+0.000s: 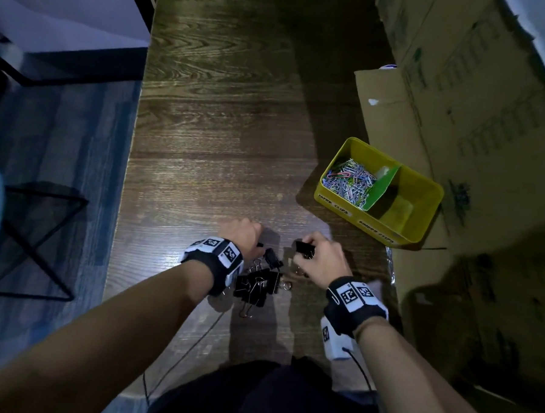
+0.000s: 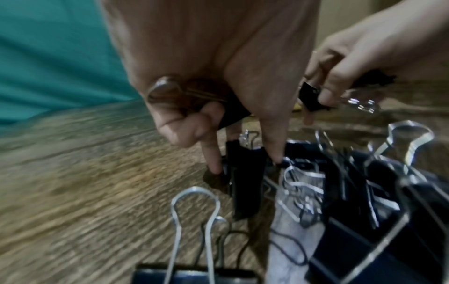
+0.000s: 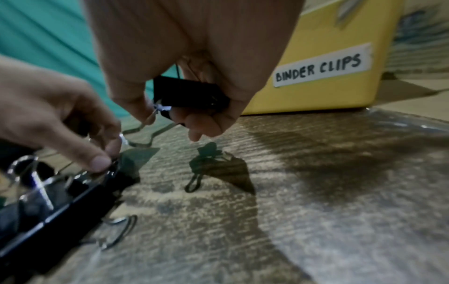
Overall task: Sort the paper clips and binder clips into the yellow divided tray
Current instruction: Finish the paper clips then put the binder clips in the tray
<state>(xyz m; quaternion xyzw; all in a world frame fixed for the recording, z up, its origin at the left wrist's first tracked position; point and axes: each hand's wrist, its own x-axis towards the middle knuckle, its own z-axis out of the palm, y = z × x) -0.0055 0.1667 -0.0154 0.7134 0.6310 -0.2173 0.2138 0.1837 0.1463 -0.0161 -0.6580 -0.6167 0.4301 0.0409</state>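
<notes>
- Nearest, a pile of black binder clips [image 1: 256,284] lies on the wooden table [image 1: 224,134].
- Left hand [image 1: 244,233] pinches one binder clip [image 2: 245,173] at the pile's edge.
- Right hand [image 1: 322,256] curls around another clip [image 3: 189,94], lifted.
- Farther right, the yellow divided tray [image 1: 428,211] holds paper clips [image 1: 351,182] in its left compartment.

The right grip [image 1: 317,256] curls round one black binder clip [image 3: 189,94], lifted off the desk [image 1: 221,140]. The left grip [image 1: 246,233] pinches a second black clip [image 2: 245,173] at the far edge of a heap of black binder clips [image 1: 256,284] with silver wire handles, which lies jumbled on the desk between and just nearer than the two grips. Beyond the right grip and to its right stands the yellow divided tray [image 1: 421,226]: coloured paper clips [image 1: 351,180] fill its left compartment, and a green divider [image 1: 384,188] leans across the middle. Its labels read PAPER CLIPS and BINDER CLIPS [image 3: 320,66].
</notes>
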